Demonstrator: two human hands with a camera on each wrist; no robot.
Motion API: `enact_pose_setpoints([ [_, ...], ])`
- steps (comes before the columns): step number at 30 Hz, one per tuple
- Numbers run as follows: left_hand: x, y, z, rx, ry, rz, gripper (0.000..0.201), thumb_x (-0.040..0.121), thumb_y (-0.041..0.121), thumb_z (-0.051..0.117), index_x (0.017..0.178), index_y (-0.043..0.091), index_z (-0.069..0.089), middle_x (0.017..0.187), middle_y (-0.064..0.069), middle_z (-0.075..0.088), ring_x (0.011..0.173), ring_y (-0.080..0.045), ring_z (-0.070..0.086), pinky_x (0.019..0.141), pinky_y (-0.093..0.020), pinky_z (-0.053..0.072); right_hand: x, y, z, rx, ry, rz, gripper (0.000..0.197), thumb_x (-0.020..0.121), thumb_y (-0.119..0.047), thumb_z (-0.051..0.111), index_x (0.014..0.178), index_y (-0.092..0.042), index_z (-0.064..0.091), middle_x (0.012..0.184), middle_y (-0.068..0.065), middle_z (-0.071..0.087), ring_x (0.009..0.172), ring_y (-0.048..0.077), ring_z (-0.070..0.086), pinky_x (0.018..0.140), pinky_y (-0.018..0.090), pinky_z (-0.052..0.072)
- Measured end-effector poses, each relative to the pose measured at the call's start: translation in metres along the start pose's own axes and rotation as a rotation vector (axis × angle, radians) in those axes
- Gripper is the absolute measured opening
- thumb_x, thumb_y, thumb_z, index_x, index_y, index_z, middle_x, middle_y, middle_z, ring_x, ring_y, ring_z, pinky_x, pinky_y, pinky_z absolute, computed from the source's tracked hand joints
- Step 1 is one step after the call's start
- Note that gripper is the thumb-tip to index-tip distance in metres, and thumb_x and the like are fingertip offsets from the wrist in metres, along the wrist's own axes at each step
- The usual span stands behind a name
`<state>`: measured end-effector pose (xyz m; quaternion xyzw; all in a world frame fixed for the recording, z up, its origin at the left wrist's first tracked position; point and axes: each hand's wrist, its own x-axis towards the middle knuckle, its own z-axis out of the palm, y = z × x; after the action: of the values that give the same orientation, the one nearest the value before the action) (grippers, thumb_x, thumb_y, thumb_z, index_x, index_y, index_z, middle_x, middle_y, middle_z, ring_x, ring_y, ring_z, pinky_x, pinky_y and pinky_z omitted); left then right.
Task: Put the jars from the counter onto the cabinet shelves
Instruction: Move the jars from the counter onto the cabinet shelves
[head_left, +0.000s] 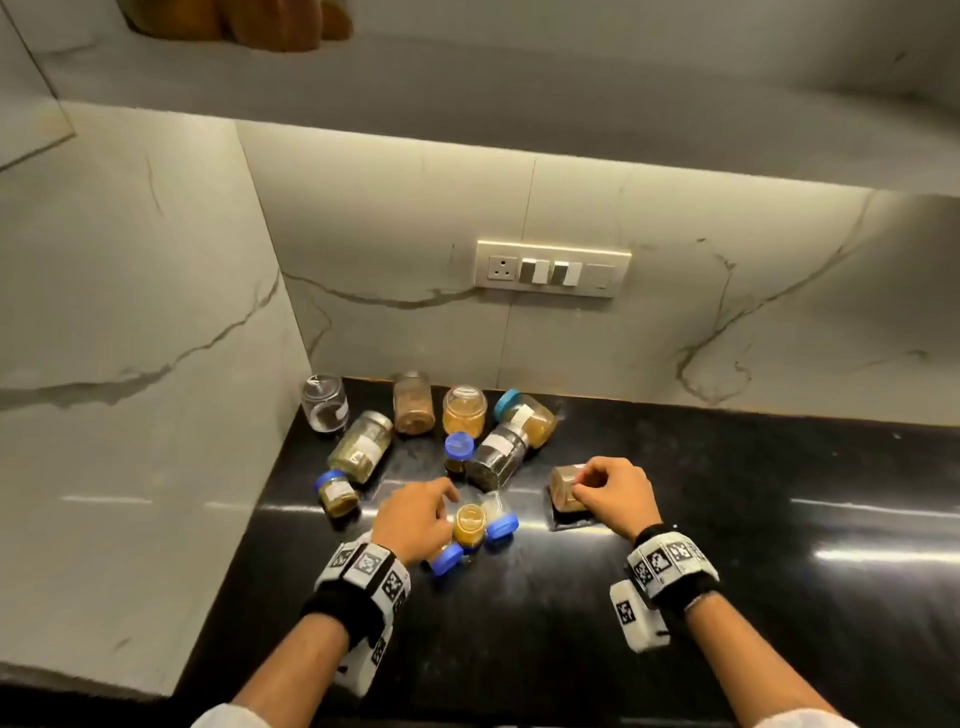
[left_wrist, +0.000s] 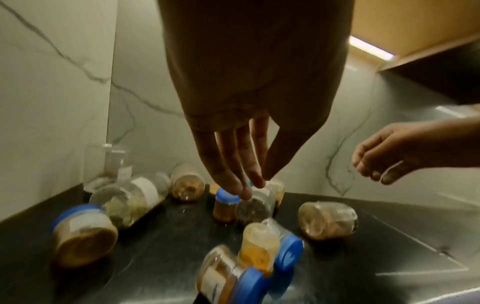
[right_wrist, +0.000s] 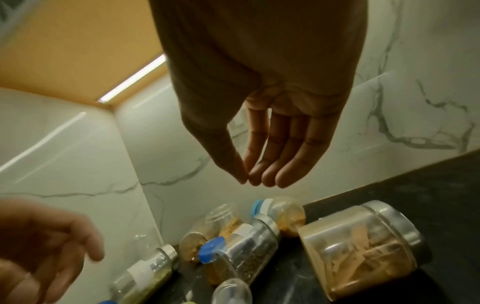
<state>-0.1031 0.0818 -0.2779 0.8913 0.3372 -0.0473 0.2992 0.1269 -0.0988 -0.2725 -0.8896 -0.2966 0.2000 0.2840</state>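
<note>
Across the lower middle of the head view, the black counter (head_left: 727, 519) held every jar that could be seen, so by my reading the task had barely started. A cluster of jars (head_left: 415, 441) lay or stood against the marble wall (head_left: 130, 312) at centre frame: a clear upright jar (head_left: 324, 402) at its left end, several tipped on their sides, and a small blue-capped jar (head_left: 458, 454) standing in the middle. Lower in the frame, three small blue-lidded jars (head_left: 470, 525) lay together. Nothing showed on a shelf; only a cabinet underside (right_wrist: 64, 51) appeared at the upper left of the right wrist view, and its shelves were out of sight.

The left hand (head_left: 415, 519) hovered just left of the three small jars, fingers loosely extended and holding nothing, as the left wrist view showed. The right hand (head_left: 613, 493) hung over a lying jar of tan powder (head_left: 566, 493) at right of centre; the right wrist view showed its fingers nearly straight with thumb tip near the forefinger, clear of the glass, so it gripped nothing. All lifting and shelving looked yet to do.
</note>
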Motion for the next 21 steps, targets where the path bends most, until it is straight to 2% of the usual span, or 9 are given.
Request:
enact_pose_setpoints([
  [2,0.017,-0.001,0.016,0.009,-0.049,-0.06,0.034,0.079,0.026,0.055,0.109,0.026,0.07,0.103,0.002,0.076,0.103,-0.023,0.069,0.086,-0.036,0.055,0.028,0.006,0.006,-0.015,-0.002,0.021,0.006,0.081,-0.025,0.077,0.076,-0.025,0.075,0.077,-0.01,0.074,0.083,0.014,0.071,0.073,0.025,0.051],
  [4,0.039,-0.002,0.028,0.044,-0.014,-0.12,0.022,0.085,0.032,0.06,0.098,0.022,0.074,0.103,-0.001,0.077,0.101,-0.024,0.069,0.082,-0.034,0.052,0.062,0.007,0.011,-0.019,0.007,0.015,0.003,0.079,-0.027,0.075,0.077,-0.025,0.075,0.076,-0.01,0.074,0.082,0.015,0.072,0.076,0.031,0.057],
  [7,0.069,0.003,0.04,0.07,0.04,-0.175,0.029,0.092,0.047,0.061,0.084,0.02,0.071,0.095,-0.001,0.075,0.095,-0.023,0.068,0.073,-0.032,0.044,0.119,-0.001,0.017,-0.05,0.008,0.01,0.005,0.077,-0.029,0.072,0.077,-0.024,0.072,0.077,-0.007,0.074,0.081,0.018,0.071,0.079,0.035,0.061],
  [9,0.09,0.01,0.043,0.059,0.09,-0.184,0.025,0.092,0.044,0.063,0.08,0.022,0.066,0.096,-0.002,0.074,0.098,-0.025,0.067,0.074,-0.033,0.043,0.158,-0.01,0.022,-0.08,-0.023,0.023,0.006,0.077,-0.03,0.071,0.081,-0.025,0.072,0.086,-0.002,0.076,0.088,0.023,0.072,0.082,0.038,0.061],
  [11,0.108,0.018,0.043,0.038,0.112,-0.173,0.011,0.09,0.036,0.065,0.088,0.025,0.065,0.1,-0.001,0.074,0.101,-0.026,0.068,0.076,-0.033,0.044,0.194,-0.019,0.028,-0.129,-0.054,0.005,0.014,0.079,-0.031,0.072,0.093,-0.028,0.073,0.101,0.003,0.077,0.099,0.027,0.072,0.089,0.04,0.06],
  [12,0.116,0.022,0.044,0.023,0.113,-0.163,0.009,0.087,0.031,0.066,0.095,0.026,0.065,0.102,0.0,0.074,0.102,-0.026,0.068,0.077,-0.033,0.046,0.208,-0.024,0.032,-0.172,-0.072,-0.029,0.024,0.081,-0.033,0.073,0.105,-0.029,0.072,0.109,0.004,0.077,0.105,0.029,0.071,0.092,0.04,0.059],
  [15,0.141,0.034,0.048,-0.002,0.126,-0.136,0.03,0.083,0.028,0.066,0.112,0.024,0.064,0.11,-0.002,0.072,0.105,-0.028,0.068,0.084,-0.037,0.052,0.244,-0.04,0.045,-0.329,-0.141,-0.15,0.061,0.084,-0.041,0.076,0.14,-0.022,0.059,0.132,0.009,0.071,0.12,0.033,0.067,0.1,0.043,0.056],
  [18,0.166,0.043,0.053,0.043,0.154,-0.094,0.042,0.085,0.031,0.066,0.125,0.02,0.061,0.126,-0.003,0.064,0.116,-0.028,0.062,0.092,-0.039,0.049,0.263,-0.044,0.065,-0.421,-0.23,-0.165,0.078,0.079,-0.049,0.081,0.143,-0.015,0.051,0.133,0.015,0.068,0.119,0.038,0.066,0.098,0.046,0.055],
  [21,0.19,0.048,0.061,0.106,0.132,-0.088,0.048,0.086,0.035,0.068,0.13,0.017,0.058,0.133,-0.005,0.057,0.121,-0.027,0.058,0.096,-0.038,0.046,0.269,-0.028,0.084,-0.388,-0.307,-0.079,0.086,0.073,-0.059,0.082,0.14,-0.016,0.052,0.135,0.015,0.066,0.12,0.037,0.065,0.1,0.047,0.055],
])
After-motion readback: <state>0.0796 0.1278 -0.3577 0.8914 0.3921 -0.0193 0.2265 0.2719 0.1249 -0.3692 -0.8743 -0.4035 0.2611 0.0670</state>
